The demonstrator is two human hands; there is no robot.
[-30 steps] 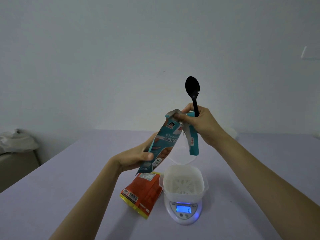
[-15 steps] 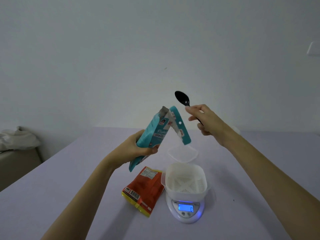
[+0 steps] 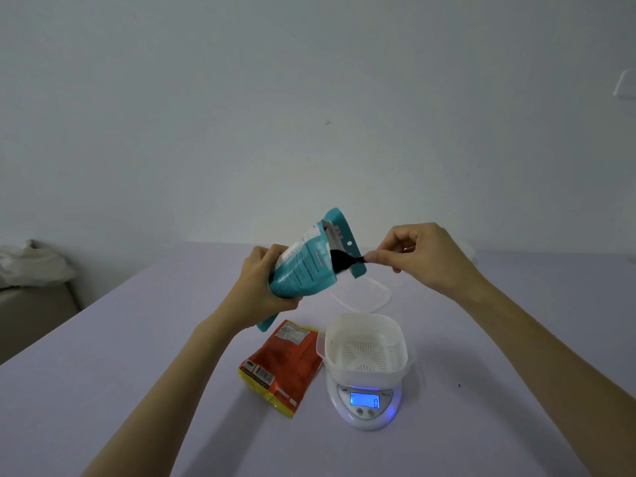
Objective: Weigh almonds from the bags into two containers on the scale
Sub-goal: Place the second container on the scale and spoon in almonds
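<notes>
My left hand (image 3: 261, 287) grips a teal almond bag (image 3: 304, 270) in the air, tilted with its torn mouth facing right. My right hand (image 3: 416, 256) pinches the handle of a black spoon (image 3: 342, 260), whose bowl sits at the bag's mouth. Below, a white slotted container (image 3: 366, 349) stands on a white digital scale (image 3: 364, 406) with a lit blue display. An orange and yellow bag (image 3: 284, 366) lies flat to the left of the scale. A clear lid or container (image 3: 364, 294) lies behind the scale.
The lilac table (image 3: 137, 356) spreads wide on both sides. At the far left stands a low piece of furniture with crumpled white cloth (image 3: 31, 266) on it. A plain wall rises behind the table.
My right hand let go of the bag's top, turned the spoon from upright to sideways and brought its bowl to the bag's mouth. My left hand raised and tilted the bag.
</notes>
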